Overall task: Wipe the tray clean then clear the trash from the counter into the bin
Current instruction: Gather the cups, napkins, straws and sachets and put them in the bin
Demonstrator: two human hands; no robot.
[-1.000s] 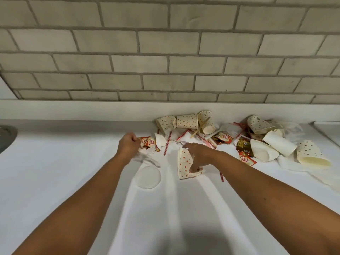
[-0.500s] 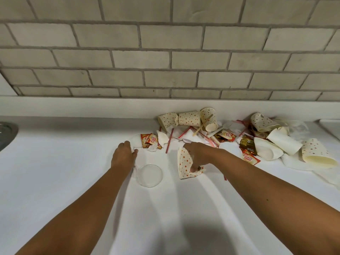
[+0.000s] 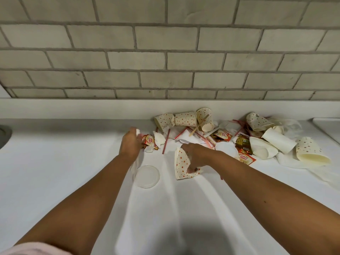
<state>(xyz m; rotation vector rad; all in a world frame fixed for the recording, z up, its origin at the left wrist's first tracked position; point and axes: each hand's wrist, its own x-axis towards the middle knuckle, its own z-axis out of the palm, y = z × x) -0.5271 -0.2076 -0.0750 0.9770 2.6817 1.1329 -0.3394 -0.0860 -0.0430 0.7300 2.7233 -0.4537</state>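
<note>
Counter (image 3: 55, 162) is white; trash pile (image 3: 272, 138) sits along its back edge, right of centre. Right grip (image 3: 195, 155) is clamped on a flattened dotted cup (image 3: 181, 162), thumb pinching its near end, just in front of the pile. Clear lid (image 3: 147, 173) lies flat between the forearms, nearer the front edge than the left grip (image 3: 129, 144). Left grip is curled round a white paper scrap (image 3: 137, 131), just beside a creamer sachet (image 3: 149, 140) at the pile's left end.

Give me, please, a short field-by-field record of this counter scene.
Left hand: at crumpled white paper by the heap; grip unclear
Right hand: grips flattened red-dotted paper cup
Near left hand: clear round plastic lid
Against wall: heap of paper cups and sachets
Surface: white counter
</note>
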